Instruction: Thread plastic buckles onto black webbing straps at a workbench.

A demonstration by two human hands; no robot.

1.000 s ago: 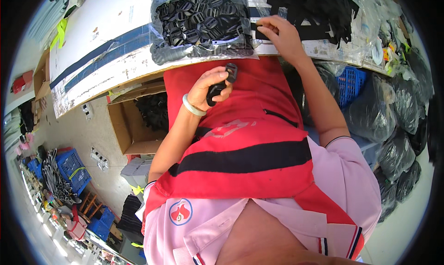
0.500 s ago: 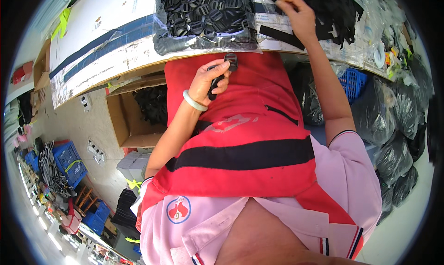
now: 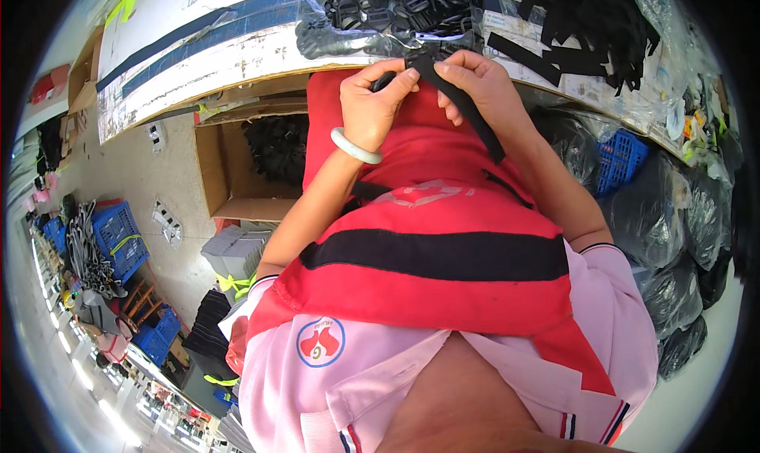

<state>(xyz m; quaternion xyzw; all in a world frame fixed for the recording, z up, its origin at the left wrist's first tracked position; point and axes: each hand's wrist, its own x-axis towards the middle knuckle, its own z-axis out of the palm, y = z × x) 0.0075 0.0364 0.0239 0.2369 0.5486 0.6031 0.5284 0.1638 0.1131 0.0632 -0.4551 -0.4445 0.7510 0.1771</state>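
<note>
My left hand (image 3: 374, 105), with a pale bangle (image 3: 355, 147) on the wrist, pinches a small black plastic buckle (image 3: 385, 79) just below the table edge. My right hand (image 3: 476, 87) holds a black webbing strap (image 3: 463, 105) whose upper end meets the buckle between both hands; the strap hangs down and to the right over my red apron (image 3: 427, 216). A clear bag of black buckles (image 3: 396, 10) lies on the table right above my hands. A pile of black straps (image 3: 586, 18) lies to its right.
The white table (image 3: 206, 49) runs across the top. Under it stands an open cardboard box (image 3: 237, 172) with black parts. Black filled bags (image 3: 673, 223) and a blue crate (image 3: 621, 156) sit at the right. Blue crates (image 3: 119, 239) stand on the floor at the left.
My right hand came down from the strap pile with one black strap and met my left hand. My left hand rose toward the table edge with the buckle.
</note>
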